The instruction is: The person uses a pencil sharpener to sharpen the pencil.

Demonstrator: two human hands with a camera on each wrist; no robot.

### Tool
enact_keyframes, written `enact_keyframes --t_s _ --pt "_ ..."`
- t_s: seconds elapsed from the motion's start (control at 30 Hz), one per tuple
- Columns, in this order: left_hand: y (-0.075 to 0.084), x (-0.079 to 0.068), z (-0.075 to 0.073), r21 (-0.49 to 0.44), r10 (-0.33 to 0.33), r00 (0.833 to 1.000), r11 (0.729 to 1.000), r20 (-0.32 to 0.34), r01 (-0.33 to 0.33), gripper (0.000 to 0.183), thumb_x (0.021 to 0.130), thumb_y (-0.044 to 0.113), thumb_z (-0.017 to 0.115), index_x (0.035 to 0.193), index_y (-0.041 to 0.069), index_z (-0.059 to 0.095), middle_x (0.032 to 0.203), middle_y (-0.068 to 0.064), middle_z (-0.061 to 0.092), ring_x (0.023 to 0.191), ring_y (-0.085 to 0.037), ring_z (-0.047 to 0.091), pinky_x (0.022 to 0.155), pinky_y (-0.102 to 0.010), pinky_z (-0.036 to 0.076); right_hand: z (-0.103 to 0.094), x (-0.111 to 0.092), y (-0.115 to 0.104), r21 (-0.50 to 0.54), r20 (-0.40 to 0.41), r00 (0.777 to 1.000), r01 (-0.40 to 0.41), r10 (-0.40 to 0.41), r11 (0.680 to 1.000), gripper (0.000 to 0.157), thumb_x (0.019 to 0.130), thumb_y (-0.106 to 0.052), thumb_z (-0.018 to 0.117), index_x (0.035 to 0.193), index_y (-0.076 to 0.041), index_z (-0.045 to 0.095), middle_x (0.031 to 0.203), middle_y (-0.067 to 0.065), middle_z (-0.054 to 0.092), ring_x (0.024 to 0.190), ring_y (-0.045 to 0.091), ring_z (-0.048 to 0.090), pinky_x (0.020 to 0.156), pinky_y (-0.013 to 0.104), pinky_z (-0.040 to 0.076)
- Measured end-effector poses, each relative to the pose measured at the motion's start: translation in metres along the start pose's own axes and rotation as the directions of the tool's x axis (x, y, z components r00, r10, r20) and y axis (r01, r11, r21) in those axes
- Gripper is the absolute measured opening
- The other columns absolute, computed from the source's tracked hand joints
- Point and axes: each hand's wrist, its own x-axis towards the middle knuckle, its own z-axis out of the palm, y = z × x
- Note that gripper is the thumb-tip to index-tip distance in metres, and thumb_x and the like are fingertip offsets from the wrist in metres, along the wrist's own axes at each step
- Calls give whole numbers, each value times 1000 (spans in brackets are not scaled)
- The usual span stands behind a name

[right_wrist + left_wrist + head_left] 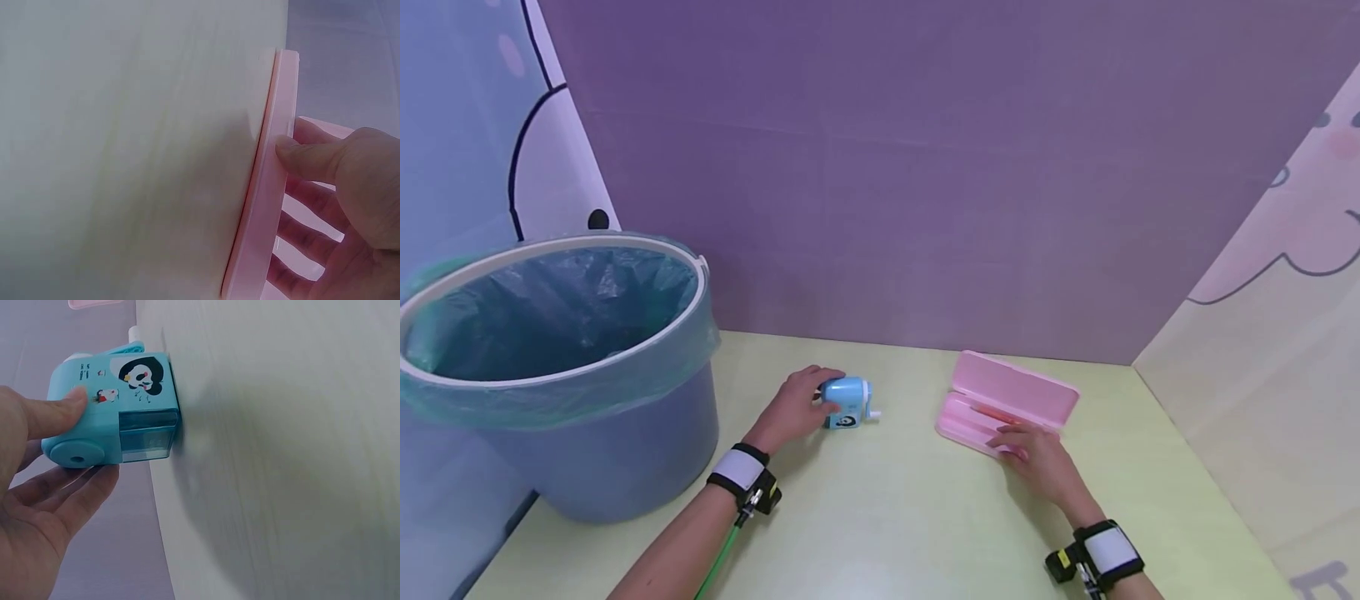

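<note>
In the head view, my left hand (793, 408) holds a light-blue crank pencil sharpener (847, 402) upright on the table. The left wrist view shows its cartoon print, clear shavings drawer (149, 436) and round pencil hole (77, 459). My thumb lies on the printed side, the fingers round the back. To the right, a pink pencil case (957, 423) lies with its lid (1015, 385) raised and an orange-red pencil (996, 413) inside. At the case's front wall, my right hand (1043, 462) grips with the thumb outside and fingers reaching over the inside.
A large bin (617, 450) lined with a green-blue bag stands at the left of the pale table (880, 517). A purple cloth backdrop (925, 183) rises behind the table, and printed cloth panels (1285, 350) flank it. A green cable (718, 560) runs from the left wrist camera.
</note>
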Motion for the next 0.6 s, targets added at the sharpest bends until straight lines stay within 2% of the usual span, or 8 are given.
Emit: enact_keyframes --t_s 0.13,0.43,0.5,0.6 --pt "1 -4 0 -9 22 1000 1000 9 -22 50 86 15 74 134 11 57 122 -9 59 111 -25 58 91 -39 51 -6 -1 -5 2 46 999 -23 23 1000 22 77 -3 79 96 -13 77 107 11 71 96 28 65 80 46 53" --pt "6 -5 0 -49 82 996 996 36 -80 51 85 15 75 133 11 58 122 -7 59 111 -23 58 91 -38 52 -18 -2 0 48 65 997 43 -46 998 22 75 0 80 95 -11 76 101 10 73 91 28 66 78 48 52" --pt "5 -7 -1 -60 82 995 995 48 -79 52 86 17 75 134 11 57 124 -6 59 111 -22 57 91 -38 52 -19 1 3 61 64 997 30 -33 998 22 77 -2 79 97 -10 76 101 9 73 91 28 66 78 49 52" --pt "1 -11 -4 -75 70 996 995 51 -66 56 86 20 75 137 13 54 128 -6 58 112 -22 56 92 -41 51 -20 11 8 55 47 998 -44 41 998 20 83 -8 75 103 -8 74 101 9 72 88 27 63 75 46 52"
